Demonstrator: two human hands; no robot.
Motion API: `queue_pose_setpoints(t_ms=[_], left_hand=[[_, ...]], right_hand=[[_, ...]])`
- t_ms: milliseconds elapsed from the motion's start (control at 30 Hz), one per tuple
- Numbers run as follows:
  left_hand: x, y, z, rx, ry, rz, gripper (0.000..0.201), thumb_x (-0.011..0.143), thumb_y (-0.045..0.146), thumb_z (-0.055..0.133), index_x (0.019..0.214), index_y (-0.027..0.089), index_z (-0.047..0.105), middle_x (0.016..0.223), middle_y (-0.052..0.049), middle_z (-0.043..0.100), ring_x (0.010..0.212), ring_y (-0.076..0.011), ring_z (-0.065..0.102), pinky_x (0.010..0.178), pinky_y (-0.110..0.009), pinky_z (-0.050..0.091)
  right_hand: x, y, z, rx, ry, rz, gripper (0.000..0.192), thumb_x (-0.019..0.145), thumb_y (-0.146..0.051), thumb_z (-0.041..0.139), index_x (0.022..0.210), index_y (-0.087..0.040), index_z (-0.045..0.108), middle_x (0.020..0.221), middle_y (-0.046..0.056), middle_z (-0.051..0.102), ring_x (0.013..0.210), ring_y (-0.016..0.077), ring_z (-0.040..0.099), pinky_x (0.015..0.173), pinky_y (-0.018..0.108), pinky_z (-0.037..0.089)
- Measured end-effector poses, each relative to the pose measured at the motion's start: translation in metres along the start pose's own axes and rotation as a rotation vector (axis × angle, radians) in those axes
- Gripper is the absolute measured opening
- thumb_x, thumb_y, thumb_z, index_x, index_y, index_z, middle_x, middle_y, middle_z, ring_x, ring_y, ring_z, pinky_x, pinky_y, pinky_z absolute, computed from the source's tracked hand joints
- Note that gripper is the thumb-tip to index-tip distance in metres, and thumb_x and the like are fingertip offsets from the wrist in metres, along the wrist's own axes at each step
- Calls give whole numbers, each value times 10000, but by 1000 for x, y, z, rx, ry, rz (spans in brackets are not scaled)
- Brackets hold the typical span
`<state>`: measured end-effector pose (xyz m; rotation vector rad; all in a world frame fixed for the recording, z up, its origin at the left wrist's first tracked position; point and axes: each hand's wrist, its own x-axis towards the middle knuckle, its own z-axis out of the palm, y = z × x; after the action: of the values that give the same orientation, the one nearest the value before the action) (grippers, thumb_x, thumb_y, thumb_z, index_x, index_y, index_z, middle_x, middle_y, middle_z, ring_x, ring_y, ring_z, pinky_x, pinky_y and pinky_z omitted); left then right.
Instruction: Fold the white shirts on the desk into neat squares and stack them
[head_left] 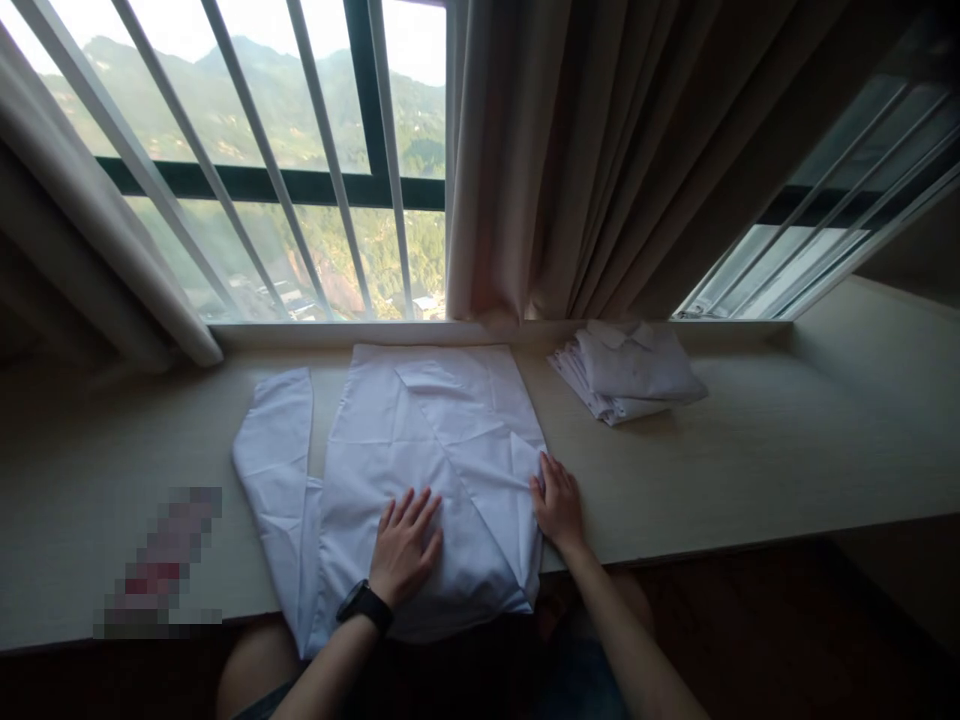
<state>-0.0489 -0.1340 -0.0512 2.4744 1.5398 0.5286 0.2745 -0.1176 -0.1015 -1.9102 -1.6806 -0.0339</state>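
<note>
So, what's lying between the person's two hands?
In the head view, part of the white garment, with a diagonal fold, lies between left hand and right hand.

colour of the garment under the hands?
Plain white garment, slightly bluish in this light; best seen in the head view.

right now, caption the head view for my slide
Left hand palm-down on a white garment, right hand at its edge, with folded white cloth to the right on the pale ledge.

The garment (375, 440) is plain white, the watch (365, 605) black, the curtain (555, 160) greyish brown.
</note>
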Motion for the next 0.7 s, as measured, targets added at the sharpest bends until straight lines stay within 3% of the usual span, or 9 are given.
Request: queue_pose_setpoints(t_ms=[133,267,333,467,700], left_hand=[[50,-3,-6,-270,104,-263,562,882,286,515,1421,128,500,1356,-174,567,1259,-286,529,1086,-452,415],[138,-14,-14,-726,102,-658,584,800,275,600,1372,183,526,1256,-146,601,1102,-254,595,939,-392,482],[181,-21,-15,-813,96,-783,542,797,310,590,1323,185,544,1186,-141,618,1008,-240,610,814,-364,505],[242,-42,-11,-870,127,-890,431,733,324,609,1151,215,612,1047,-100,632,845,-208,603,651,-302,471],[304,-90,-3,-957,199,-937,319,569,328,720,833,173,635,759,-38,577,635,-145,498,538,-241,365]], right_hand=[[1,-2,-1,-1,16,49,594,999,-417,350,1516,-127,391,1479,177,491,1370,282,458,1142,483,350],[2,-1,-4,-29,14,53,567,999,-413,371,1484,-131,455,1465,177,506,1357,284,463,1137,477,347],[4,-1,-5,-48,8,18,522,1002,-405,380,1453,-178,511,1457,152,518,1345,280,468,1124,469,354],[7,-1,-6,-52,35,-24,492,1003,-405,410,1439,-216,536,1438,130,532,1307,275,479,1093,459,375],[11,-4,-9,-42,37,-17,490,981,-435,477,1430,-252,546,1445,110,518,1301,291,460,1091,476,378]])
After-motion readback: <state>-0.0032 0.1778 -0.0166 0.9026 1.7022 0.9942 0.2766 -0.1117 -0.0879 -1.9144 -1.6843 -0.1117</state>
